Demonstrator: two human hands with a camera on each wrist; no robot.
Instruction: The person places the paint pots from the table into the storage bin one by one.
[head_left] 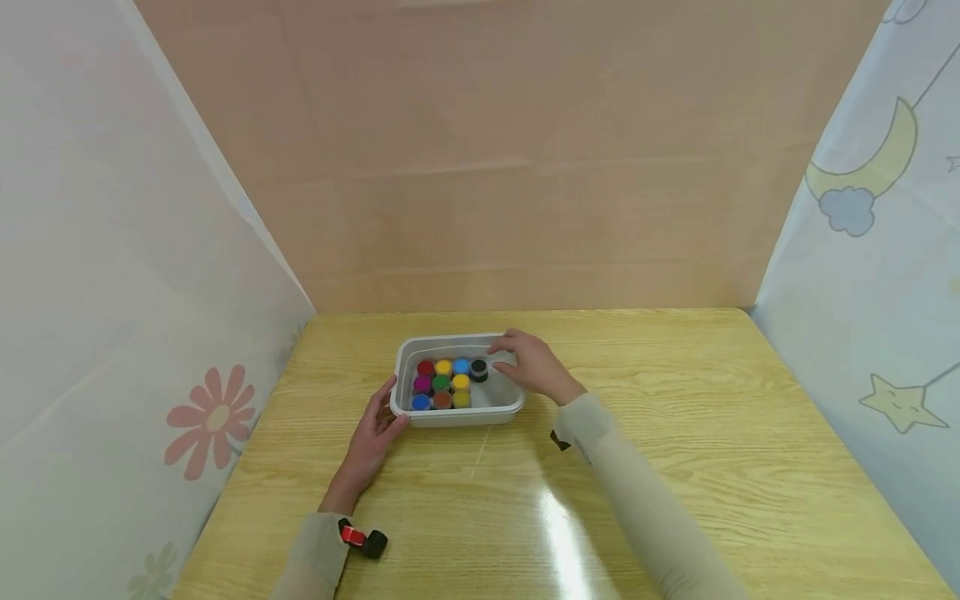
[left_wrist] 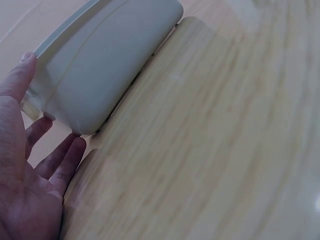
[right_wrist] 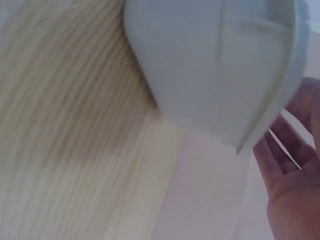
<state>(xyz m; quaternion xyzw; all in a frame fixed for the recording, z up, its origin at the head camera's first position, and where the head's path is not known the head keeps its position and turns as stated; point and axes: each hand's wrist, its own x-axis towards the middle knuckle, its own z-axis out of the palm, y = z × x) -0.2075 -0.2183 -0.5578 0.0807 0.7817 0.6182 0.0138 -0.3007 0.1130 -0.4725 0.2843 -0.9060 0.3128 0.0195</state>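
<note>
A white plastic box (head_left: 450,421) stands on the wooden table, holding several small round pots with coloured lids. The left hand (head_left: 372,429) holds the box at its near left corner. In the left wrist view its thumb (left_wrist: 22,75) lies at the rim, the other fingers against the end wall. Over the right part of the box is the right hand (head_left: 531,364), thumb and fingers apart with nothing visible between them. Nearest to it is a pot with a black lid (head_left: 478,368). The other pots, among them a light blue one (head_left: 461,367), sit close together at the left.
The wooden table (head_left: 675,433) runs up to a tan backdrop (head_left: 525,208). Patterned white sheets flank it, with a flower (head_left: 217,418) on the left and a star (head_left: 903,404) on the right. A red and black strap device (head_left: 360,537) is on the left wrist.
</note>
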